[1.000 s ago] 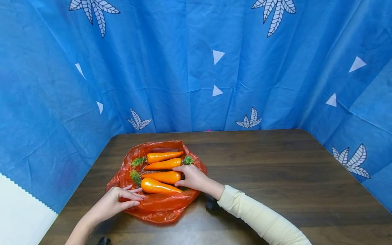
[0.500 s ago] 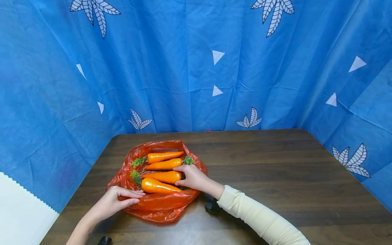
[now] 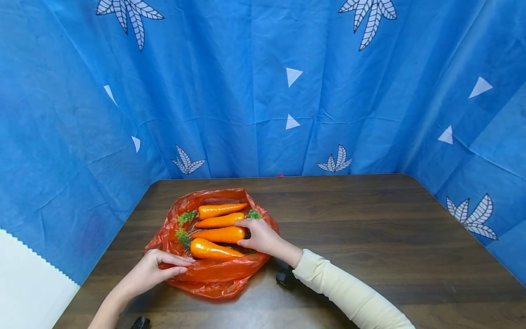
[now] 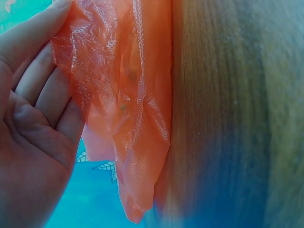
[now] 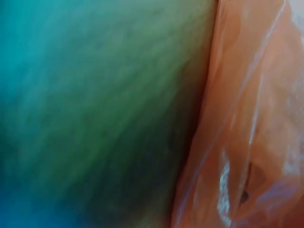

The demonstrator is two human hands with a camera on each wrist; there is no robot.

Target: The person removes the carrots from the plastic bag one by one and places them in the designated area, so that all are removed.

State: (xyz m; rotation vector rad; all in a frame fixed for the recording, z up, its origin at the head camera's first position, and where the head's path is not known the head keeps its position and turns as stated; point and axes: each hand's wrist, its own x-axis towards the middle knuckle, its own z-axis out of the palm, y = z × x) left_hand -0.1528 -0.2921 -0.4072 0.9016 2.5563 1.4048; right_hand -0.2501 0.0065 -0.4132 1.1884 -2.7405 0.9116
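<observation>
Nearest, the left hand (image 3: 154, 269) pinches the near edge of the red plastic bag (image 3: 213, 276) between thumb and fingers, only the thin film parting them; this anchoring calls for a light, low hold, so that the film neither rides up over the carrots nor tears. The bag sits on the desk (image 3: 349, 228), its mouth gaping upward; inside, just past that edge, lies the front carrot (image 3: 209, 249), best left undisturbed.

Beyond it, the right hand (image 3: 262, 236) spans the thick end of the second carrot (image 3: 222, 235), thumb on the near side, fingers on the far side, parted by about the carrot's own thickness (how hard they press, I cannot tell; the right wrist view shows only blur and film); a glossy surface like this probably slips, so a square grip and a small, level adjustment seem wisest, minding the third carrot (image 3: 219, 221) close to the fingertips.

Farther in, the farthest carrot (image 3: 219, 210) lies against the bag's back wall; behind the desk hangs the blue curtain (image 3: 267, 68).
</observation>
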